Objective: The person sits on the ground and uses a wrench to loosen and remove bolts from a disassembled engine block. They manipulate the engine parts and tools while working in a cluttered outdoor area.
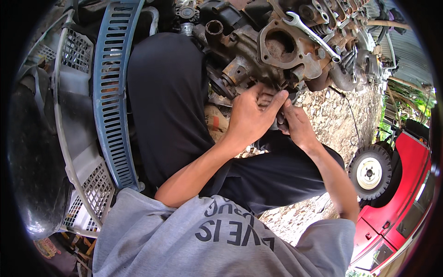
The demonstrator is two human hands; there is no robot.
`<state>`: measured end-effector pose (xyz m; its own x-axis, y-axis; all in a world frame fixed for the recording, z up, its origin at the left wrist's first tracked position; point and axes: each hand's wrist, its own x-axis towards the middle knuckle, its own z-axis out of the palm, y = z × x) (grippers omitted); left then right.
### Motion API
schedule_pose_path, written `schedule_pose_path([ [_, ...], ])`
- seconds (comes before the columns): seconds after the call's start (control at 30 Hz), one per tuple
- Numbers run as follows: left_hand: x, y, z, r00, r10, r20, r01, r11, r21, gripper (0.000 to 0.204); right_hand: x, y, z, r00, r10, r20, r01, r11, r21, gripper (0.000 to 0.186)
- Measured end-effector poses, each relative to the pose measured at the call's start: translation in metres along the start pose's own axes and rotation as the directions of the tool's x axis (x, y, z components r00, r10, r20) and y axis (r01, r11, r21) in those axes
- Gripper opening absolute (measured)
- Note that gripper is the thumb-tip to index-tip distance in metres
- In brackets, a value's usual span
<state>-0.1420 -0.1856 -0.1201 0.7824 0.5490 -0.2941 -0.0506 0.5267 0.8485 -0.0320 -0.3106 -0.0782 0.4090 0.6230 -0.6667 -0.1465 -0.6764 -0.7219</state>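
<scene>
Both my hands are together at the lower edge of a rusty engine part [244, 51]. My left hand [248, 116] has its fingers curled, with the thumb reaching toward the right hand. My right hand [299, 123] is closed close beside it, thumb up. Something small and dark shows between them, but the fingers hide most of it and I cannot tell its kind. Just above is a rusty metal housing with a large round opening [279, 45]. A silver combination wrench [311, 37] lies across the housing's right side, touched by neither hand.
More greasy engine parts [344, 23] fill the top right. A blue slotted plastic crate [113, 92] and a white plastic basket [80, 138] stand at my left. Rocky ground [337, 115] stretches to the right, with a thin black cable [353, 115] and a red vehicle [392, 198] beyond.
</scene>
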Motion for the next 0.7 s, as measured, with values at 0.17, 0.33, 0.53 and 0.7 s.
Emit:
schedule_pose_path([
  [0.17,0.001,0.007,-0.007,0.998,0.006,0.07,-0.024,0.962,0.271,0.038,0.001,-0.006,0.008,0.991,0.022,-0.13,-0.058,0.958,-0.279,0.068],
  [0.33,0.003,-0.011,0.001,0.996,0.086,0.018,-0.087,0.994,0.068,0.042,-0.007,-0.033,0.018,0.979,-0.015,-0.202,-0.088,0.866,-0.491,0.064],
  [0.53,-0.001,-0.013,0.01,0.999,-0.032,0.001,0.032,0.998,-0.059,0.042,-0.013,-0.055,0.019,0.963,0.104,-0.249,-0.231,0.796,-0.56,0.064],
  [0.7,-0.003,0.003,0.021,0.977,-0.207,0.056,0.212,0.9,-0.38,0.047,-0.027,-0.106,0.017,0.926,0.259,-0.276,-0.378,0.62,-0.687,0.067],
])
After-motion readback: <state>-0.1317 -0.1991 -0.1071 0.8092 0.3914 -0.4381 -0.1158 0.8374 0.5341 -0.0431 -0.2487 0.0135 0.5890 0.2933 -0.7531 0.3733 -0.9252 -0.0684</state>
